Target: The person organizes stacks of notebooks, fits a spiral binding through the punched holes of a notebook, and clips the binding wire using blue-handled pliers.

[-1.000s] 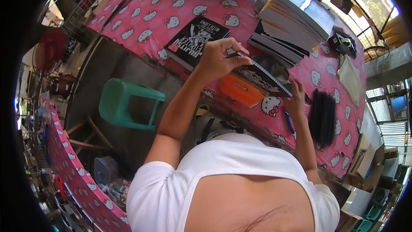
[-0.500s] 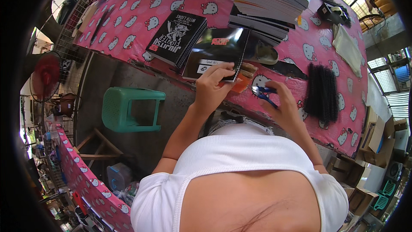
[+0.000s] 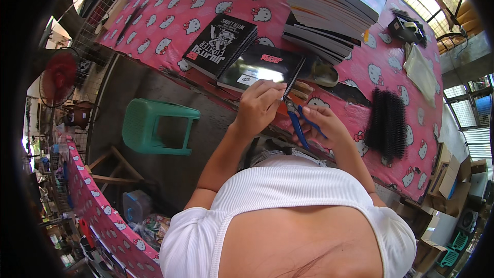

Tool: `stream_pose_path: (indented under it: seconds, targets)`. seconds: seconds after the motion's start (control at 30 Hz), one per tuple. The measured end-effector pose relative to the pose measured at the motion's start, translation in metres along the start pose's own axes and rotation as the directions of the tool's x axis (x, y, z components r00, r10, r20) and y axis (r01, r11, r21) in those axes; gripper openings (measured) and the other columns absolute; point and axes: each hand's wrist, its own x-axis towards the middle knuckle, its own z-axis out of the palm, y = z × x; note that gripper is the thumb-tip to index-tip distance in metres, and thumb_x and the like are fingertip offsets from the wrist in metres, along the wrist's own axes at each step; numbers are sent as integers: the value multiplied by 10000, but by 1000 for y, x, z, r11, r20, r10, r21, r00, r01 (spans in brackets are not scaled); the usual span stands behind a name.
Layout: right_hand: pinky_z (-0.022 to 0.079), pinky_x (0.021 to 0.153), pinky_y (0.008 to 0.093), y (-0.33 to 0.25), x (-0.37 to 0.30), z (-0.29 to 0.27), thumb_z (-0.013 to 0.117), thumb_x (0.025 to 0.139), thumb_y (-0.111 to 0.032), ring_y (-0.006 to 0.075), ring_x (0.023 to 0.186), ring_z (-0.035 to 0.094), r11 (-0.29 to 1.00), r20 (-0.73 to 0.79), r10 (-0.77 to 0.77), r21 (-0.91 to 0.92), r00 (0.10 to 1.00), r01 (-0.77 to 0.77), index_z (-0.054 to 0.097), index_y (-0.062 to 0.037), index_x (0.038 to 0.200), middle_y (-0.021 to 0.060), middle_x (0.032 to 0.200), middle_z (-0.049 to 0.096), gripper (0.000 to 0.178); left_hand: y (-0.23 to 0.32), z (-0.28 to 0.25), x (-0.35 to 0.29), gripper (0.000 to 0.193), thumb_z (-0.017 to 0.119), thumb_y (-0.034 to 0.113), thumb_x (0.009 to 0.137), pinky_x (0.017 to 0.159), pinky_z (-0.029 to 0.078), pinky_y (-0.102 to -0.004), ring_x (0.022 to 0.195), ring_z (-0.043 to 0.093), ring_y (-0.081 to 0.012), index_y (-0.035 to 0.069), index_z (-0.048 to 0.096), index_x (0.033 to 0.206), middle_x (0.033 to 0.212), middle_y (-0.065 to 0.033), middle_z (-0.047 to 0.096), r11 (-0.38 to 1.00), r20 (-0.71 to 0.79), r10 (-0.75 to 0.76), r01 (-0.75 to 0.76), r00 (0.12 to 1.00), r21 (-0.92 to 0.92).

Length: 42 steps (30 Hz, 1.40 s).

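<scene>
A black glossy spiral-bound notebook [image 3: 280,61] lies at the near edge of the table, slightly tilted. My left hand [image 3: 257,107] has its fingers closed over the notebook's near right corner, beside the black coil. Blue-handled pliers [image 3: 294,118] are in my right hand [image 3: 328,126], their metal jaws at the near end of that coil. Whether the jaws touch the wire is too small to tell. Left of the notebook lies a thicker black spiral notebook [image 3: 218,44] with white print on its cover.
A tall stack of books [image 3: 332,13] stands behind the notebook. Black binding coils [image 3: 388,123] lie to the right, with a tape dispenser [image 3: 406,30] and a pale cloth-like sheet [image 3: 421,72] farther back. A green stool [image 3: 138,126] stands on the floor at the left.
My right hand has moved left with the pliers, bringing their jaws up to the coil's near end. My left hand remains at the notebook's corner. The view has shifted slightly.
</scene>
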Motion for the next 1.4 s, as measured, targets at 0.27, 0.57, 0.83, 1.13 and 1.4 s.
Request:
stream_pose_path:
  seconds: [0.27,0.57,0.83,1.13,1.4]
  targets:
    - [360,981,458,61,-18,-79,735,736,-227,339,1091,530,133,-282,-619,-958,733,-256,619,-60,985,157,1160,581,322,-129,-83,49,226,685,77,828,633,471,-239,731,553,-99,50,461,819,899,-87,629,736,-590,-677,410,441,-539]
    - [362,980,402,-32,28,-31,745,723,-164,347,1134,509,327,-201,-857,-924,475,198,637,-52,964,173,1241,548,287,-263,-106,-28,206,691,147,821,725,456,-265,804,566,-128,1,567,897,865,-67,604,832,-720,-505,490,476,-259]
    - [413,834,371,-171,83,-12,727,746,-293,273,917,561,-284,249,-951,-938,185,-200,652,-89,949,71,976,598,298,-249,-80,-19,156,586,128,883,798,455,-271,864,581,-147,19,618,990,930,-63,629,768,-636,-577,606,513,-208]
    - [488,745,358,-184,110,-43,558,714,-65,222,826,575,-450,386,-858,-883,339,-133,670,-94,954,52,896,604,267,-132,-71,59,376,617,151,867,934,426,-335,1074,538,-207,-5,526,1197,1148,-132,540,623,-367,-738,364,566,-692]
    - [437,765,382,-62,68,-6,659,679,-130,227,830,574,-363,480,-803,-864,352,350,654,-73,933,39,933,612,261,-87,16,90,252,589,21,842,728,563,-384,843,661,-234,22,557,1092,982,-115,654,-2,522,-642,680,561,-733]
